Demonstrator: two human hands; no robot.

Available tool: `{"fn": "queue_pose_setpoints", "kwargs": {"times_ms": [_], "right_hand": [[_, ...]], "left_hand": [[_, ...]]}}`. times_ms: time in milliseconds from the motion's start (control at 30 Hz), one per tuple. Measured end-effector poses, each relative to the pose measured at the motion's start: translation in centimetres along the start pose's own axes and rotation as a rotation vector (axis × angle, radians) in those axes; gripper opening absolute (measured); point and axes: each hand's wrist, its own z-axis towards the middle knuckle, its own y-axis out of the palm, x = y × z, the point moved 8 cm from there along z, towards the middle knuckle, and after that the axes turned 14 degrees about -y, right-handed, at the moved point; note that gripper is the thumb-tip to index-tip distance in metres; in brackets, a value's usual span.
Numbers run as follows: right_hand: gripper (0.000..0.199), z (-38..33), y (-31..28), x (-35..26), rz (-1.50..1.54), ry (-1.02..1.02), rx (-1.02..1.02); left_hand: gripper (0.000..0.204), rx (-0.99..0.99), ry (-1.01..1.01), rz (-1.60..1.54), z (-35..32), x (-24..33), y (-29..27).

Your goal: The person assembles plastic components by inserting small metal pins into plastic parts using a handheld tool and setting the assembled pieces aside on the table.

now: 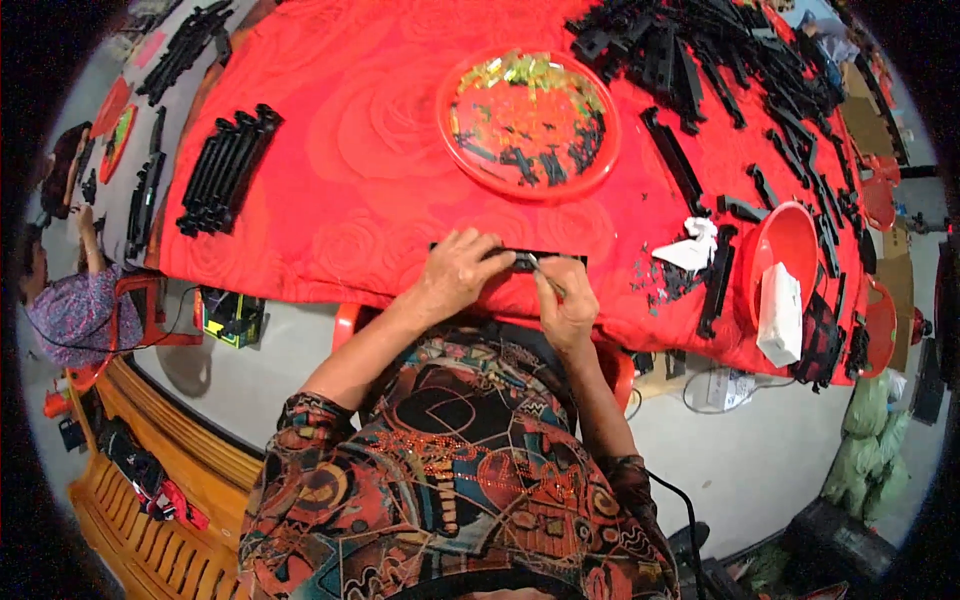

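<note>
A black plastic strip [524,262] lies crosswise at the near edge of the red-covered table. My left hand [460,272] is closed on its left part, with the fingertips near its middle. In my right hand [570,300] is a thin tool [540,267] with a light metallic look, pinched between the fingers; its tip meets the strip beside my left fingertips. The exact kind of tool is too small to make out. Beyond both hands sits a round red tray [448,150] holding small black pieces and yellow-green bits.
To the left, several black strips [228,170] lie in a row. A large heap of black strips [660,60] covers the far right. At the right are a red bowl [790,225], a white tissue pack [780,315] and crumpled tissue [690,248]. Another person [85,310] sits far left.
</note>
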Motion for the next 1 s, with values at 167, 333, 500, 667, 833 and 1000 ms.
{"fn": "queue_pose_setpoints", "kwargs": {"times_ms": [167, 333, 500, 667, 833, 1000], "right_hand": [[0.009, -2.1, -0.7, 3.1, 0.431, 0.433, 0.272], [0.009, -1.8, 0.4, 3.7, 0.540, 0.566, 0.313], [0.010, -2.3, 0.1, 4.7, 0.513, 0.536, 0.309], [0.010, -1.5, 0.4, 3.7, 0.510, 0.504, 0.279], [0.009, -1.3, 0.2, 3.9, 0.468, 0.538, 0.292], [0.008, -1.5, 0.2, 4.0, 0.417, 0.499, 0.240]], "left_hand": [[0.023, -0.020, 0.004, 0.000, 0.7, 0.9, -0.7], [0.026, -0.020, -0.019, 0.013, -0.1, 0.1, -0.3], [0.026, -0.006, 0.032, -0.024, 0.4, 0.6, -0.1], [0.026, -0.088, -0.051, -0.041, 0.1, 0.0, 0.0], [0.027, -0.091, -0.040, -0.027, 0.4, 0.2, -0.1], [0.026, -0.093, -0.019, -0.035, 0.4, 0.2, 0.4]]}}
